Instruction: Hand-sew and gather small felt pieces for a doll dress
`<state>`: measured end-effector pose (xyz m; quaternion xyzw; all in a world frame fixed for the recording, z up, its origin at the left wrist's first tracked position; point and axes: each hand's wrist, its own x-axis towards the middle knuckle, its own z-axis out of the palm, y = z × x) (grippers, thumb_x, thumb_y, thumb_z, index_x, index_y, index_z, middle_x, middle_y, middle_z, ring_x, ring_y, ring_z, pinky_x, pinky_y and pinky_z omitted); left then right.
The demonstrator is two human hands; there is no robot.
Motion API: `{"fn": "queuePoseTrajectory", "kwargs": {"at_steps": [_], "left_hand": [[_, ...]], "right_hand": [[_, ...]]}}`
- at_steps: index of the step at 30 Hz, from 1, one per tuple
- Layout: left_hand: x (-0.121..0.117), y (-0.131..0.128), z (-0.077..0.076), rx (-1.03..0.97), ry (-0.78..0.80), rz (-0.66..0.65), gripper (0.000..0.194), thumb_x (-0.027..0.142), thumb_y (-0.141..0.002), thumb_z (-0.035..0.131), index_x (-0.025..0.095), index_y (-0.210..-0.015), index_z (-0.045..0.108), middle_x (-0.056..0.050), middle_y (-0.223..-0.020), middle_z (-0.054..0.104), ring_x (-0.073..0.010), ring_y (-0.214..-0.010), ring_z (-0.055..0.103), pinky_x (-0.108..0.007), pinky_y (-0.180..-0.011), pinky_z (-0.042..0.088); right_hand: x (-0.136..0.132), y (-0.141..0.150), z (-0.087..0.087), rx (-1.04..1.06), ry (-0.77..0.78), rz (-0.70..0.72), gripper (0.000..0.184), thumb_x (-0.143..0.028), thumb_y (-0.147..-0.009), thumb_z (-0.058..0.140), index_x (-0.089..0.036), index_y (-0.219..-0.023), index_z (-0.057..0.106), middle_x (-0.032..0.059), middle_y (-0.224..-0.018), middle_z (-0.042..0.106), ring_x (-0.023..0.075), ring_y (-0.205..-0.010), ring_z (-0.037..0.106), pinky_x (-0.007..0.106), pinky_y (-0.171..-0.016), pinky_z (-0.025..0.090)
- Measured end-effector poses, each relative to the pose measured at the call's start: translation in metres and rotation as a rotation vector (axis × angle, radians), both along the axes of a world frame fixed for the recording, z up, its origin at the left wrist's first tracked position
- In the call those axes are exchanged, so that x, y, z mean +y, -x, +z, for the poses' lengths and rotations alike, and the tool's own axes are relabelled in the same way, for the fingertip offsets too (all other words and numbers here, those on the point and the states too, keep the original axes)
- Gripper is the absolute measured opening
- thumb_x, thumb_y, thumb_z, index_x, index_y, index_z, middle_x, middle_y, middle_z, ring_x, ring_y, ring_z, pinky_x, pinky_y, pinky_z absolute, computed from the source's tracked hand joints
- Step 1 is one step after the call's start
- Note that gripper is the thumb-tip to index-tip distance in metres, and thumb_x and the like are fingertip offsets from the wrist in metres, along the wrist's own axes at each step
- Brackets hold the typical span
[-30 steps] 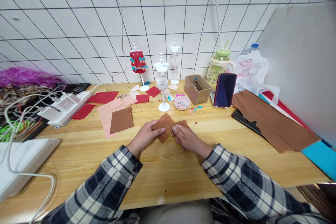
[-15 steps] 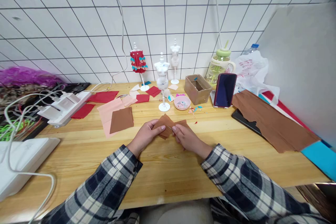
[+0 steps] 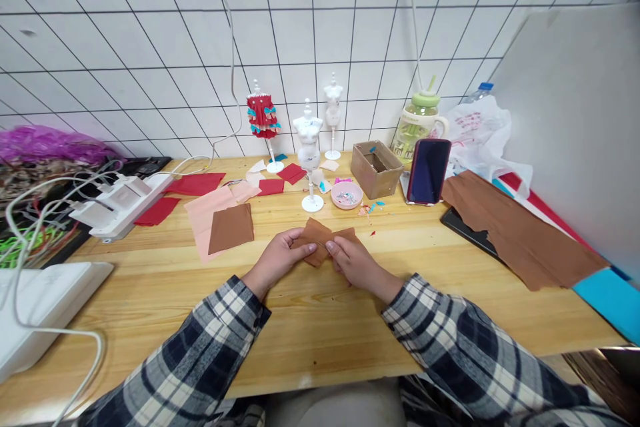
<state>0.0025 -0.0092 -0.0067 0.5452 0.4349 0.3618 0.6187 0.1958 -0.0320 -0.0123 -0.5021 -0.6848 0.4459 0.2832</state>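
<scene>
Both my hands meet at the middle of the wooden table (image 3: 320, 327) over a small folded piece of brown fabric (image 3: 317, 234). My left hand (image 3: 280, 257) pinches its left side, thumb on top. My right hand (image 3: 353, 260) pinches the right side with fingertips closed; in the earlier frames it held a thin pin against the fabric, and the pin no longer shows. Just behind the fabric stands a bare white mini mannequin (image 3: 308, 147) on a round base. A pink dish (image 3: 347, 197) of small pins or beads sits to its right.
Red, pink and brown fabric squares (image 3: 231, 227) lie at left. A white power strip (image 3: 117, 203) with cables, a cardboard box (image 3: 376, 169), an upright phone (image 3: 429, 171), a green bottle (image 3: 419, 121), and a large brown cloth (image 3: 520, 230) surround the work spot. Two more mannequins stand by the tiled wall.
My fingertips have drawn closer together on the brown fabric, and the piece looks more bunched. The thin pin seen at my right fingertips earlier is out of sight.
</scene>
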Motion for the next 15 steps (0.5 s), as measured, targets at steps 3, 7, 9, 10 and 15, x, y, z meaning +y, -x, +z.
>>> {"fn": "queuePoseTrajectory", "kwargs": {"at_steps": [3, 7, 9, 10, 15], "left_hand": [[-0.0004, -0.0003, 0.0007, 0.017, -0.006, -0.005, 0.047, 0.037, -0.071, 0.078, 0.013, -0.110, 0.067, -0.012, -0.110, 0.072, -0.0247, -0.096, 0.066, -0.036, -0.087, 0.049], [-0.0006, -0.0015, 0.0039, 0.000, -0.022, -0.013, 0.046, 0.042, -0.074, 0.075, 0.013, -0.109, 0.069, -0.011, -0.108, 0.072, -0.0244, -0.095, 0.065, -0.036, -0.088, 0.048], [0.0003, -0.0013, 0.0043, -0.004, -0.041, -0.005, 0.042, 0.047, -0.079, 0.068, 0.013, -0.104, 0.071, -0.010, -0.101, 0.074, -0.0231, -0.091, 0.065, -0.034, -0.086, 0.048], [0.0010, -0.0010, 0.0039, 0.010, -0.054, 0.000, 0.041, 0.049, -0.082, 0.065, 0.013, -0.102, 0.072, -0.009, -0.097, 0.074, -0.0224, -0.088, 0.065, -0.034, -0.085, 0.048], [0.0031, 0.0005, 0.0009, 0.095, -0.099, 0.000, 0.040, 0.050, -0.082, 0.064, 0.015, -0.097, 0.074, -0.006, -0.091, 0.074, -0.0215, -0.085, 0.063, -0.032, -0.083, 0.047]], "right_hand": [[0.0001, 0.0000, 0.0001, -0.012, -0.002, -0.003, 0.034, -0.040, -0.099, 0.036, -0.021, -0.072, 0.041, -0.0039, -0.059, 0.049, 0.0101, -0.051, 0.046, 0.023, -0.050, 0.032], [0.0003, 0.0003, -0.0005, -0.020, -0.014, -0.010, 0.033, -0.039, -0.099, 0.036, -0.021, -0.071, 0.041, -0.0038, -0.060, 0.049, 0.0104, -0.052, 0.045, 0.023, -0.051, 0.032], [0.0009, -0.0001, -0.0012, -0.029, -0.026, -0.002, 0.034, -0.039, -0.099, 0.036, -0.021, -0.071, 0.041, -0.0038, -0.059, 0.049, 0.0106, -0.052, 0.045, 0.023, -0.052, 0.032], [0.0013, -0.0005, -0.0016, -0.035, -0.031, 0.004, 0.034, -0.039, -0.099, 0.036, -0.021, -0.071, 0.041, -0.0038, -0.059, 0.049, 0.0107, -0.052, 0.045, 0.023, -0.052, 0.032], [0.0035, -0.0030, -0.0029, -0.021, -0.020, 0.002, 0.035, -0.042, -0.097, 0.040, -0.020, -0.071, 0.047, -0.0024, -0.060, 0.053, 0.0111, -0.057, 0.049, 0.023, -0.055, 0.035]]}}
